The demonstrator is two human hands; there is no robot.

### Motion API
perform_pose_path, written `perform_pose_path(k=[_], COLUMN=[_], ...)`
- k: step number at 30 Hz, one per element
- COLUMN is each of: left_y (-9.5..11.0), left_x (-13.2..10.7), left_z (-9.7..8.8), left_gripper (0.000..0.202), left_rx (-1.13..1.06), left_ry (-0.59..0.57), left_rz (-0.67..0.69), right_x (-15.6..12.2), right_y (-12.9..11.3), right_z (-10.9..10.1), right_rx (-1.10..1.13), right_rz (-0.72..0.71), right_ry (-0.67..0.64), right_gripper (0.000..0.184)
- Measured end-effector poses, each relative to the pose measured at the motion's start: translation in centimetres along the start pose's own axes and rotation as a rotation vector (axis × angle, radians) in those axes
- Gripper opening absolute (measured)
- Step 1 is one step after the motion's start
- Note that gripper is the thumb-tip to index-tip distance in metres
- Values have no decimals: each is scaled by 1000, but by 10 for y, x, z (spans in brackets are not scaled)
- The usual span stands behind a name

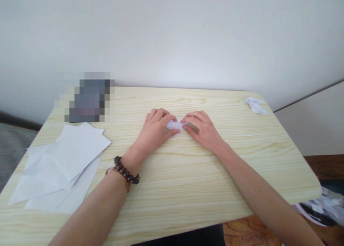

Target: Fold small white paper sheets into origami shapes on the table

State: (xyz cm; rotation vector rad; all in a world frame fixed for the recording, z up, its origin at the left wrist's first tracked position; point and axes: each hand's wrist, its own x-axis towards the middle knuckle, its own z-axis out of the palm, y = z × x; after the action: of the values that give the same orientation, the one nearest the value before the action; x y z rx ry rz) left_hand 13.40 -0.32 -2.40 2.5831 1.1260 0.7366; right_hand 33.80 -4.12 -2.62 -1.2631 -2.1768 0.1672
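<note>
A small folded piece of white paper (174, 124) lies on the light wooden table (188, 174), near its middle. My left hand (157, 128) rests on the paper's left end, fingers curled over it and thumb pressed against its near edge. My right hand (201, 128) meets it from the right, fingertips pinching the paper's other end. Both hands lie low on the tabletop, and most of the paper is hidden under the fingers. A dark beaded bracelet (125, 172) circles my left wrist.
Several loose white sheets (63, 163) are stacked on the table's left side. A blurred dark object (87, 99) stands at the back left. A crumpled bit of white paper (255, 105) lies at the back right corner. A wall runs behind the table.
</note>
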Motion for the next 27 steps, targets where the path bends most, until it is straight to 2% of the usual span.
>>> perform_pose_path(k=[4,12,18,21,27], left_y=[-5,-10,-15,-18,-17], left_x=[1,3,2,2,1], left_z=[-2,-3,-3,-4,-5], left_gripper=[16,14,16,18,17], left_rx=[-71,-40,-37,-81,-25], left_ry=[-64,-75,-56,-36,2], left_rz=[13,20,50,70,142], right_x=[0,0,-1,-1,0], right_y=[1,1,3,3,2], right_z=[0,1,0,-1,1], right_rx=[8,-6,127,144,6], right_rz=[6,19,90,127,-16], right_ry=[-11,-48,15,-1,-11], right_gripper=[18,19,12,12,20])
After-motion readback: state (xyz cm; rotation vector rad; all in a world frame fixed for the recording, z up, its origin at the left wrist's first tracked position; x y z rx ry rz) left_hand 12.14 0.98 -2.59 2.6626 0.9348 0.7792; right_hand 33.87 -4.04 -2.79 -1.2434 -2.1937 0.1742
